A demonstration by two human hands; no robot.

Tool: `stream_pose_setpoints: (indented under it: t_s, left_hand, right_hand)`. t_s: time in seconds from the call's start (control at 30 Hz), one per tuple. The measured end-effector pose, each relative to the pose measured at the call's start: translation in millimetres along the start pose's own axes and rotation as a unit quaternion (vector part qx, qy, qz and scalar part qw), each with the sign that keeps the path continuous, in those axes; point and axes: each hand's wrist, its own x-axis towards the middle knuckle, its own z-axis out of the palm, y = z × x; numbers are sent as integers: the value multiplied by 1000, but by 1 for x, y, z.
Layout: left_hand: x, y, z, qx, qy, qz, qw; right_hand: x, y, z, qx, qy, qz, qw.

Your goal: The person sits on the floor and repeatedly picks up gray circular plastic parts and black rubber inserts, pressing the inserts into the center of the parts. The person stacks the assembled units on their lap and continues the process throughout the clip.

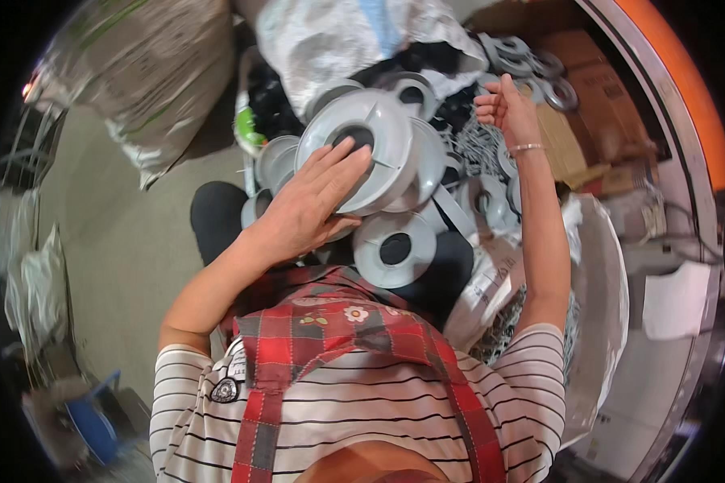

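Observation:
A large grey plastic flanged ring (391, 129), with a round hole in its middle, is tilted above my lap. My left hand (318, 193) grips its near left side, with fingertips over the hole and the thumb lower at the rim. Beneath and around it lie several more grey rings, one flat ring (370, 262) resting on my lap. Farther right, my right hand (507, 113) is raised beside a heap of small grey plastic pieces (479, 149). Its fingers are loosely curled, the thumb stands apart, and I see nothing in it.
Grey rings (532, 64) fill the far right by a cardboard box (600, 105). A white woven sack (322, 48) is at the far side, a wrapped bundle (153, 72) at the far left. An open white bag (600, 282) stands by my right arm; a blue object (94, 427) sits lower left.

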Motion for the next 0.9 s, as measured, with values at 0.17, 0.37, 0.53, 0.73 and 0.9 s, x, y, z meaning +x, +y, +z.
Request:
stream_pose_setpoints:
  t_s: [0.17, 0.37, 0.53, 0.73, 0.9]
  left_hand:
    - [24, -13, 52, 38, -117, 81, 989]
    - [32, -4, 41, -86, -32, 46, 995]
    - [64, 6, 21, -219, -12, -75, 973]
    - [125, 0, 55, -454, 188, -154, 857]
    - [150, 0, 60, -716, 38, -332, 613]
  right_hand:
    - [-3, 115, -150, -475, 79, 48, 875]
    - [-49, 245, -128, -517, -10, 301, 801]
    - [-40, 275, -135, -522, 142, 124, 832]
    - [-29, 24, -83, 299, -51, -22, 953]
    - [-48, -6, -22, 260, -112, 16, 959]
